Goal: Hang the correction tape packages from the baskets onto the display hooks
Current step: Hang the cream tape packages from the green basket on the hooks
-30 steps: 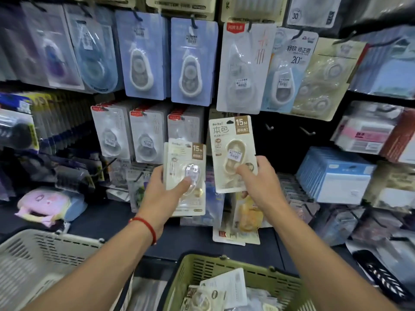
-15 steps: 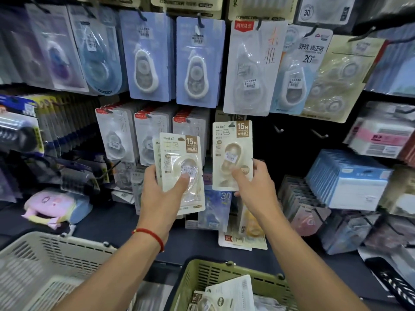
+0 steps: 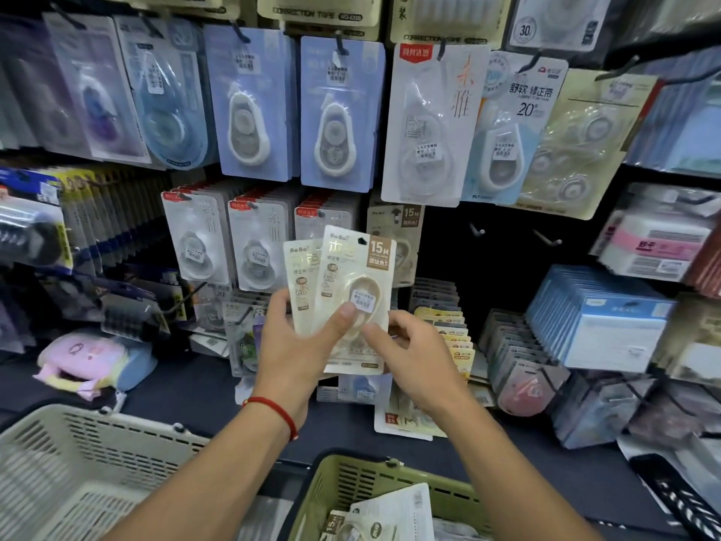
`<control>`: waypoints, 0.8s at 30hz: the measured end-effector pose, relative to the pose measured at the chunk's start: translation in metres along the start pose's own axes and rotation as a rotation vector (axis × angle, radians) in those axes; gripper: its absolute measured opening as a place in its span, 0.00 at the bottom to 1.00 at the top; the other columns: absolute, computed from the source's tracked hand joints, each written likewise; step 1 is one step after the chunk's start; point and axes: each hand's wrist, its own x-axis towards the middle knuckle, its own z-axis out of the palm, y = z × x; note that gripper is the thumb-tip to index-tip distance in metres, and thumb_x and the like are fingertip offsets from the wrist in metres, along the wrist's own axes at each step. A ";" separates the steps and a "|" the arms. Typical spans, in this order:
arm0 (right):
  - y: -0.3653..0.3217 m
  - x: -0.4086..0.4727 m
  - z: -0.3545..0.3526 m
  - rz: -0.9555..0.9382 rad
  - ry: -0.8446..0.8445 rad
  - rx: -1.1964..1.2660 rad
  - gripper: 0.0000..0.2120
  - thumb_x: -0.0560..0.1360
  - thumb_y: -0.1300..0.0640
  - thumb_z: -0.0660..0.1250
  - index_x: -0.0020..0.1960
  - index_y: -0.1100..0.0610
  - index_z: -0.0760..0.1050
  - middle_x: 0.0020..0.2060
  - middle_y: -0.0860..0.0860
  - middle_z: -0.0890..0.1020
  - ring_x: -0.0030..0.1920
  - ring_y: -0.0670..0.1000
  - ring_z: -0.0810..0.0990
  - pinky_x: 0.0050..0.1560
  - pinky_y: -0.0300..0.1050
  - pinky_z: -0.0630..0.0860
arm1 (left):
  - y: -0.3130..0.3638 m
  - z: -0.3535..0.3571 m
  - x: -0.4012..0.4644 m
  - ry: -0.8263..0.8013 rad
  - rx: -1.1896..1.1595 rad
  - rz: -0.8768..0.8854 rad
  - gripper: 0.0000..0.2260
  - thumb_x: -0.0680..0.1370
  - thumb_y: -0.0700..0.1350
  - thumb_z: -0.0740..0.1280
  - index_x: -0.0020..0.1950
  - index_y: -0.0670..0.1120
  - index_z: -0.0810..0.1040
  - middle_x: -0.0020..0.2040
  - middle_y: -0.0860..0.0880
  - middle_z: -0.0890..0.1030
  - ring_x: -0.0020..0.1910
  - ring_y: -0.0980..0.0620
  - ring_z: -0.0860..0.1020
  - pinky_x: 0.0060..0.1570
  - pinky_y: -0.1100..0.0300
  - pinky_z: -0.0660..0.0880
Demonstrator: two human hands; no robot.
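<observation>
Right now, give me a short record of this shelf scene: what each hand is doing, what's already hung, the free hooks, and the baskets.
left hand: holds two cream 15M correction tape packages, fanned
right hand: fingertips at front package's lower edge
hung: one matching cream package behind them
free hooks: two bare black hooks to the right
baskets: green basket with packages; white basket

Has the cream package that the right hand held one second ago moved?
Yes. That cream package now hangs on its hook behind the held ones, under the white package. The right hand has let go and dropped lower, toward the left hand.
</observation>
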 end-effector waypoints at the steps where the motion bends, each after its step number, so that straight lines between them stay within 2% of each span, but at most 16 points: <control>1: 0.000 0.000 0.000 -0.001 0.019 0.030 0.15 0.74 0.35 0.68 0.53 0.42 0.82 0.46 0.43 0.87 0.47 0.48 0.85 0.51 0.52 0.83 | 0.000 0.000 0.000 -0.011 -0.012 -0.010 0.27 0.68 0.52 0.82 0.63 0.55 0.76 0.55 0.55 0.88 0.55 0.54 0.87 0.53 0.55 0.84; 4: 0.003 0.003 0.002 0.016 0.125 0.138 0.11 0.73 0.42 0.70 0.53 0.44 0.80 0.45 0.46 0.87 0.45 0.48 0.86 0.47 0.51 0.83 | -0.002 -0.001 0.002 -0.017 -0.038 -0.045 0.19 0.76 0.45 0.78 0.64 0.54 0.77 0.55 0.55 0.88 0.55 0.55 0.86 0.48 0.62 0.83; 7: 0.005 0.006 0.002 0.052 0.262 0.206 0.12 0.69 0.43 0.68 0.51 0.44 0.77 0.43 0.43 0.85 0.42 0.44 0.83 0.41 0.43 0.80 | -0.003 -0.005 0.005 0.046 0.020 -0.044 0.20 0.78 0.37 0.74 0.62 0.57 0.77 0.52 0.59 0.87 0.52 0.59 0.86 0.42 0.68 0.81; 10: 0.007 0.010 -0.001 0.029 0.335 0.244 0.09 0.72 0.46 0.68 0.51 0.46 0.74 0.40 0.37 0.83 0.37 0.37 0.80 0.34 0.32 0.75 | -0.004 -0.008 0.006 0.105 0.035 -0.058 0.19 0.79 0.38 0.74 0.62 0.58 0.76 0.54 0.55 0.86 0.53 0.54 0.86 0.45 0.60 0.83; 15: 0.003 0.020 -0.007 -0.001 0.350 0.280 0.06 0.80 0.53 0.70 0.54 0.45 0.75 0.46 0.40 0.85 0.45 0.39 0.84 0.37 0.32 0.77 | -0.001 -0.011 0.005 0.115 0.025 -0.039 0.18 0.79 0.38 0.74 0.61 0.59 0.76 0.56 0.54 0.85 0.51 0.59 0.85 0.37 0.70 0.79; 17: 0.002 0.023 -0.008 -0.009 0.365 0.292 0.06 0.80 0.51 0.70 0.56 0.45 0.76 0.48 0.41 0.85 0.47 0.38 0.84 0.39 0.30 0.76 | 0.000 -0.011 0.004 0.113 0.029 -0.032 0.19 0.79 0.37 0.73 0.58 0.60 0.76 0.56 0.54 0.85 0.49 0.62 0.85 0.35 0.71 0.79; 19: 0.002 0.022 -0.007 -0.007 0.382 0.283 0.07 0.80 0.49 0.70 0.58 0.44 0.76 0.49 0.37 0.85 0.49 0.36 0.83 0.40 0.27 0.75 | 0.001 -0.011 0.004 0.119 0.043 -0.026 0.19 0.79 0.36 0.73 0.57 0.59 0.75 0.55 0.53 0.85 0.47 0.63 0.85 0.34 0.71 0.78; 21: 0.004 0.022 -0.006 0.025 0.412 0.246 0.09 0.80 0.45 0.71 0.58 0.43 0.75 0.50 0.40 0.85 0.49 0.35 0.83 0.40 0.29 0.75 | 0.002 -0.011 0.004 0.136 0.043 -0.017 0.18 0.79 0.35 0.72 0.58 0.58 0.75 0.55 0.53 0.85 0.46 0.64 0.84 0.34 0.71 0.78; 24: 0.007 0.022 -0.009 0.104 0.402 0.108 0.18 0.79 0.39 0.69 0.64 0.45 0.71 0.56 0.40 0.80 0.49 0.35 0.81 0.40 0.29 0.73 | 0.003 -0.012 0.004 0.178 0.053 -0.016 0.18 0.79 0.37 0.73 0.61 0.56 0.74 0.55 0.55 0.84 0.47 0.62 0.85 0.34 0.68 0.80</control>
